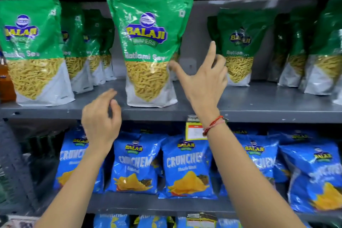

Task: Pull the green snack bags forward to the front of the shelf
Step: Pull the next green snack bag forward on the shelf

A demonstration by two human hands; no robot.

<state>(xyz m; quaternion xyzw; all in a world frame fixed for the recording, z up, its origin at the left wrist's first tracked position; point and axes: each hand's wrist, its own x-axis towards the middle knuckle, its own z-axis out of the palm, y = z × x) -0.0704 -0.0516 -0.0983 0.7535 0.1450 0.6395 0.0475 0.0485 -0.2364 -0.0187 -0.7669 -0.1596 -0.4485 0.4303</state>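
Observation:
Green Ratlami Sev snack bags stand upright on the grey upper shelf (259,105). One green bag (148,42) stands at the shelf's front in the middle. A second front bag (35,52) is at the left with several more lined up behind it. Another green bag (238,48) sits far back on the right. My right hand (201,83) is open between the middle bag and the back bag, thumb touching the middle bag's right edge. My left hand (101,122) hovers in front of the shelf edge, fingers loosely curled, holding nothing.
More green bags (318,52) stand at the far right, set back from the edge. Blue Crunchem chip bags (187,166) fill the shelf below. A yellow and white price tag (194,129) hangs from the upper shelf's lip. An orange pack (5,83) is at the far left.

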